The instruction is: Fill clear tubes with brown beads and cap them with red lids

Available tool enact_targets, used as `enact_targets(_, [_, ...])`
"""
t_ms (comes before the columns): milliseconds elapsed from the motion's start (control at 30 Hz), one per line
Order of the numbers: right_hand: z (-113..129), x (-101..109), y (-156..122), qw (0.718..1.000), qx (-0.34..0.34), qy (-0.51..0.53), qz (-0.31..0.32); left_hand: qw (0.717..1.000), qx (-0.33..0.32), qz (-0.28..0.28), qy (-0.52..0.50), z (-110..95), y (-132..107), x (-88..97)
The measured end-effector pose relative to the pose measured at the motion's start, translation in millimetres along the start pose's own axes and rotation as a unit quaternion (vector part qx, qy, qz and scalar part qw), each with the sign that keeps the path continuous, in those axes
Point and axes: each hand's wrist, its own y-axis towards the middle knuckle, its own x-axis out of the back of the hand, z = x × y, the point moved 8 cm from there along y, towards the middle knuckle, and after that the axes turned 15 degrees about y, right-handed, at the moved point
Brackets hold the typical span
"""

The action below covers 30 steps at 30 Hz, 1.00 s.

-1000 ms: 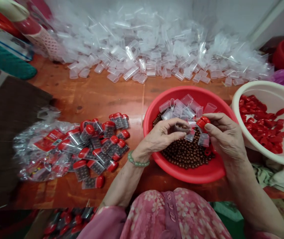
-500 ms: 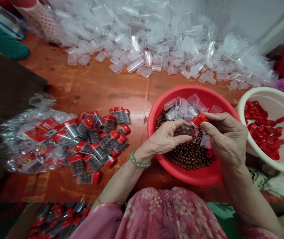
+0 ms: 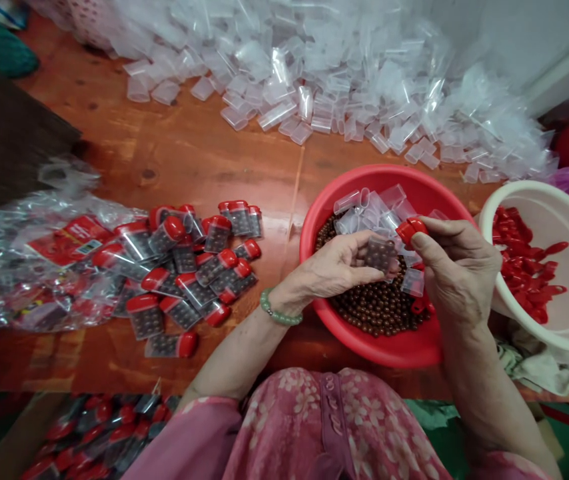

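Over the red basin (image 3: 364,337) my left hand (image 3: 334,270) is closed round a small clear vial (image 3: 380,253) filled with brown beads. My right hand (image 3: 457,267) pinches a red cap (image 3: 410,230) just above and to the right of the vial's mouth. The basin holds a heap of brown beads (image 3: 374,307) and several empty clear vials (image 3: 374,210). A green bead bracelet sits on my left wrist.
Filled red-capped vials (image 3: 194,273) lie piled on the wooden table, left of the basin, beside clear plastic bags (image 3: 39,260). A big heap of empty clear vials (image 3: 324,73) runs along the back. A white basin (image 3: 524,200) of red caps stands at right.
The left hand has tipped the filled vial upright and raised it slightly. The right hand's red cap stays close by its mouth. The view has shifted down and left.
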Motion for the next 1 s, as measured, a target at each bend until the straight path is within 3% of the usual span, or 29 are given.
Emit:
enact_targets(133, [-1, 5, 3, 0.999, 0.003, 0.035, -0.015, 0.998, -0.029, -0.050, 0.007, -2, 0, 7.6])
enact_targets(267, [2, 12, 5, 0.998, 0.033, 0.045, -0.039, 0.996, -0.036, -0.050, 0.069, -2, 1, 5.3])
enact_targets(467, [0, 9, 3, 0.999, 0.038, 0.024, -0.010, 0.979, -0.067, -0.094, 0.169, -13, 2, 12.1])
enact_targets(1000, [11, -14, -7, 0.990, 0.099, -0.080, 0.066, 0.982, -0.033, -0.046, 0.182, -8, 2, 4.6])
